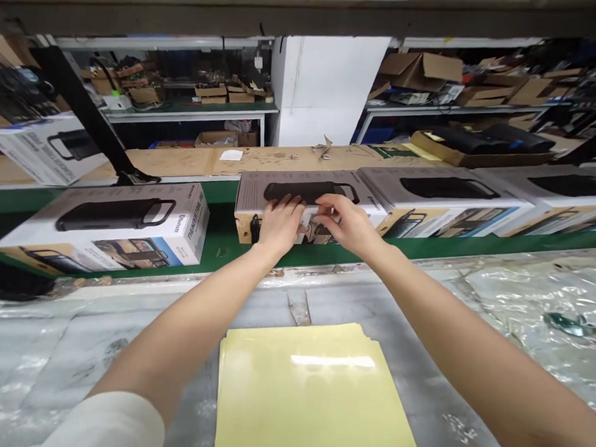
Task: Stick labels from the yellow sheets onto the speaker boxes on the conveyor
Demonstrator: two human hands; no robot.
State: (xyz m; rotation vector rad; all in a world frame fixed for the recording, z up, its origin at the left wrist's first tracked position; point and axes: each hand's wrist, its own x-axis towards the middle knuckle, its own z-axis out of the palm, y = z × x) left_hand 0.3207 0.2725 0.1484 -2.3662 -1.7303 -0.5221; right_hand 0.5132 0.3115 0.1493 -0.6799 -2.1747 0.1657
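Note:
Both my arms reach forward to a printed product box (260, 189) lying on the green conveyor belt (218, 236). My left hand (279, 224) rests on the box's near top edge, fingers curled over it. My right hand (346, 222) presses on the same edge just to the right, fingers bent and pinching a small white label or sticker between the two hands. The box shows a dark speaker with a handle on its top.
A matching box (114, 232) lies on the belt to the left, more boxes (442, 193) run to the right. A stack of yellow sheets (315, 389) lies on the plastic-covered table (50, 351) near me. Shelves with cardboard cartons (418, 70) stand behind.

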